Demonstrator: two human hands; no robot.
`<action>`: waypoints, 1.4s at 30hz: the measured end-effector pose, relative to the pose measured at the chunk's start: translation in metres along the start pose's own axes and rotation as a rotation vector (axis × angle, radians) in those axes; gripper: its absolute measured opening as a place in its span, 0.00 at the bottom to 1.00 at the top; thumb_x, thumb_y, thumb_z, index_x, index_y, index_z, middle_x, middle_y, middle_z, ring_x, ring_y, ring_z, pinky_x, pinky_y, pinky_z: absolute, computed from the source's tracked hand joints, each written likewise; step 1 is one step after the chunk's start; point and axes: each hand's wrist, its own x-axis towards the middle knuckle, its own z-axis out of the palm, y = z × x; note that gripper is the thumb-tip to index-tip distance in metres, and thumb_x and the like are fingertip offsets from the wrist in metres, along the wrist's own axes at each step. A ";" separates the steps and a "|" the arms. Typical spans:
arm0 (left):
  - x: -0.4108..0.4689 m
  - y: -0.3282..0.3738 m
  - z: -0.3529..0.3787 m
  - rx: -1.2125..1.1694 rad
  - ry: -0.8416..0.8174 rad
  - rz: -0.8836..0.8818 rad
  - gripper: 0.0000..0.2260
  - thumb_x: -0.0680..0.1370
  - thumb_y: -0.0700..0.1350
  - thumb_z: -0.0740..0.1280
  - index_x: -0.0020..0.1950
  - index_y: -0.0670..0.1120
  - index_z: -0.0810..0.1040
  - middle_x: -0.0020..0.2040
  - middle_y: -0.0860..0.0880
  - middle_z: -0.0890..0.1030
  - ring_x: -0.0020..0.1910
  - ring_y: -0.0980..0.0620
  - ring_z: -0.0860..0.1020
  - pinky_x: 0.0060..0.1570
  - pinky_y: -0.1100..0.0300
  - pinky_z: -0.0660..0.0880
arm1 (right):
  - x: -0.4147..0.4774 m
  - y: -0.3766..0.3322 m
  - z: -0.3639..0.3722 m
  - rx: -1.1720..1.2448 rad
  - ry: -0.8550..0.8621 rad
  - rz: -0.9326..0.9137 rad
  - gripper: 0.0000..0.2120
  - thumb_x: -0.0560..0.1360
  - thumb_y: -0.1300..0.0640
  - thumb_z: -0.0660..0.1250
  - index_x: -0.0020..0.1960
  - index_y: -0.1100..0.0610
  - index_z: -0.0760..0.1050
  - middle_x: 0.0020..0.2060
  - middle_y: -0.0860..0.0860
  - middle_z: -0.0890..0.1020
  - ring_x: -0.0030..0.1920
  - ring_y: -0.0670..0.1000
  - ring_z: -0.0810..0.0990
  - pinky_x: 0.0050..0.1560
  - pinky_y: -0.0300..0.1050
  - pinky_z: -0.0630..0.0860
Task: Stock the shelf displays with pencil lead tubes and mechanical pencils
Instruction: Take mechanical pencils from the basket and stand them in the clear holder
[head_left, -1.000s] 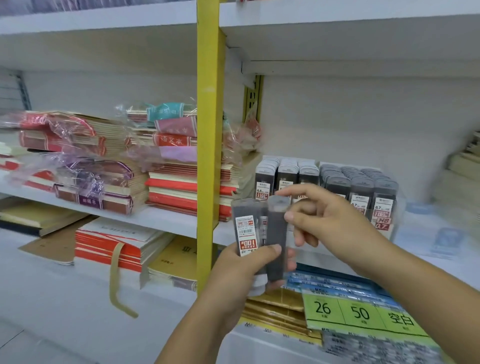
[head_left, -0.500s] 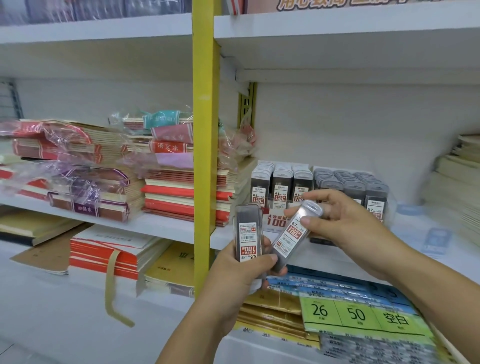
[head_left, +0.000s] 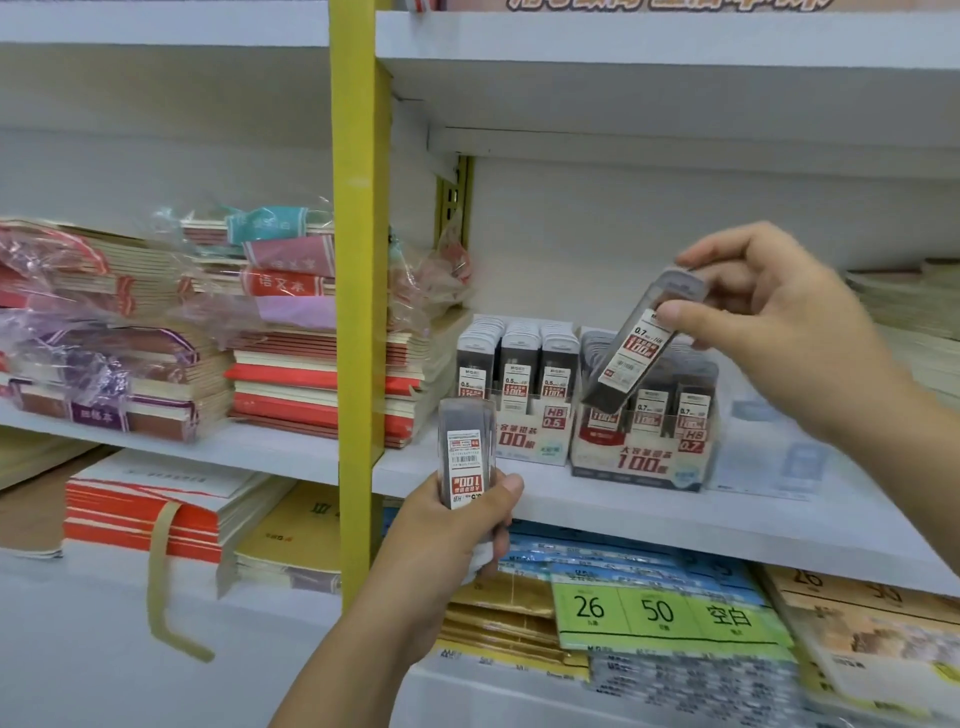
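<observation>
Grip of the right hand (head_left: 769, 322) is narrow: thumb and fingertips pinch the capped top of a lead tube (head_left: 636, 348) marked 0.7. The tube hangs tilted just above the 0.7 display box (head_left: 644, 460), its lower end over the box's front-left corner. Left of that box and lower, in front of the shelf (head_left: 649, 525) edge, the left hand (head_left: 447, 540) wraps a closed grip round the bottom of a second lead tube (head_left: 466, 447), upright with its label upside down. The 0.5 display box (head_left: 519, 410) stands just left of the 0.7 display box.
</observation>
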 end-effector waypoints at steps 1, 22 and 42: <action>0.001 -0.001 0.004 0.006 -0.004 0.001 0.08 0.75 0.53 0.73 0.46 0.49 0.80 0.33 0.48 0.78 0.32 0.51 0.74 0.35 0.55 0.72 | 0.002 0.000 -0.010 -0.017 0.010 -0.010 0.16 0.71 0.63 0.74 0.47 0.44 0.73 0.40 0.47 0.85 0.42 0.55 0.81 0.49 0.59 0.78; 0.003 -0.006 0.042 0.033 -0.089 -0.028 0.07 0.75 0.46 0.74 0.52 0.48 0.81 0.42 0.48 0.86 0.35 0.54 0.81 0.36 0.60 0.76 | -0.033 0.057 0.008 -0.641 0.097 -0.080 0.13 0.75 0.55 0.68 0.59 0.52 0.80 0.48 0.46 0.69 0.49 0.45 0.68 0.48 0.39 0.69; -0.013 -0.005 0.041 -0.142 -0.099 -0.013 0.14 0.65 0.48 0.80 0.49 0.48 0.86 0.41 0.45 0.84 0.31 0.55 0.76 0.29 0.65 0.74 | -0.110 0.051 0.022 0.236 -0.223 0.426 0.21 0.77 0.65 0.65 0.51 0.37 0.80 0.45 0.40 0.83 0.39 0.47 0.83 0.41 0.41 0.81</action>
